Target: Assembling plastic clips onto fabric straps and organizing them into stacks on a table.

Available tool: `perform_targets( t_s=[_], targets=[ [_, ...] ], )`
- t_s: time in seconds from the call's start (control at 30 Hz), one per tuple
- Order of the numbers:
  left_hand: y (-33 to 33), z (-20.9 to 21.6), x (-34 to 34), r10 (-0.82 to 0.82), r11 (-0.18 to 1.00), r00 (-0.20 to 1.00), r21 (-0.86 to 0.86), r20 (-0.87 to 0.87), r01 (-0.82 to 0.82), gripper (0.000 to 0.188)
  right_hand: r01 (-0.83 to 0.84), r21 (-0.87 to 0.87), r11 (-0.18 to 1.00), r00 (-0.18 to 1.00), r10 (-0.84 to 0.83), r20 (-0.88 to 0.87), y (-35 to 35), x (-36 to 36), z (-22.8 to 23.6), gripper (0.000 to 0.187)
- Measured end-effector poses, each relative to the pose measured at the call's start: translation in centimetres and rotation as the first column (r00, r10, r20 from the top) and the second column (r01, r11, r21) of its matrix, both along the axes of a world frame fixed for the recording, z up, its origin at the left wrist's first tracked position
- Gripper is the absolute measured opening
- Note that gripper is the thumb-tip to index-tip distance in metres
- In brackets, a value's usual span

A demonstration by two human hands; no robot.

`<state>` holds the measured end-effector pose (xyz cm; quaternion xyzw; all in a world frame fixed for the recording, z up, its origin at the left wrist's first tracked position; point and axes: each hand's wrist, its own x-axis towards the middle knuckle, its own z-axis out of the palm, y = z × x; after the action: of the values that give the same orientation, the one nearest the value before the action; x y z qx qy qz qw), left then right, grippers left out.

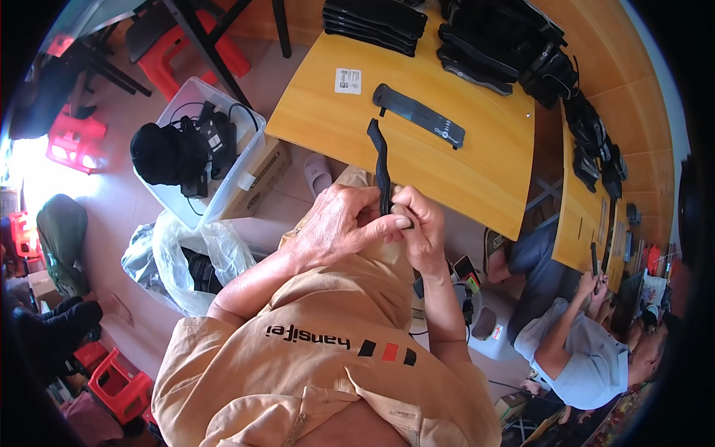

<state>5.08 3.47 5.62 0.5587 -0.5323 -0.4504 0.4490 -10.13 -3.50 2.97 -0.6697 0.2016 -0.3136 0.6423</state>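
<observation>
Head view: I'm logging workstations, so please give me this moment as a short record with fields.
Left hand: fingers on lower part of black strap
Right hand: fingers on same strap, close to left thumb
Strap's upper end: unheld, pointing away from the person
On table: dark band, white label, stacked black bands
Left of table: clear bin holding black cap
Right: co-worker

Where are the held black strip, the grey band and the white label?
Black strip (382, 165): head view, its exposed middle.
Grey band (418, 116): head view, middle of its face.
White label (348, 81): head view, its centre.
</observation>
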Motion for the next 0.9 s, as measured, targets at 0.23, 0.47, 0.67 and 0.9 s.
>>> perform_targets(
  t_s=[0.23,0.47,0.67,0.9],
  targets=[
    [0.3,0.0,0.3,-0.032,0.999,0.999,-0.028,-0.014,0.032,0.039,-0.083,0.176,0.981,0.996,0.074,0.058,0.0,0.0,0.1,0.023],
    [1.2,-0.2,1.4,-0.005,0.986,0.908,0.149,-0.418,0.074,0.038,-0.175,0.594,0.785,0.970,0.035,0.240,0.3,0.2,1.3,0.026],
    [5.6,-1.0,10.5,0.418,0.893,0.487,0.445,-0.767,-0.066,0.044,-0.172,0.823,0.542,0.938,-0.166,0.305,-2.8,-4.7,0.2,0.033],
    [10.8,-0.4,19.0,0.401,0.912,0.385,0.404,-0.831,-0.076,0.043,0.039,0.792,0.609,0.988,-0.143,0.062,-3.8,-9.4,-0.3,0.033]
  ],
)
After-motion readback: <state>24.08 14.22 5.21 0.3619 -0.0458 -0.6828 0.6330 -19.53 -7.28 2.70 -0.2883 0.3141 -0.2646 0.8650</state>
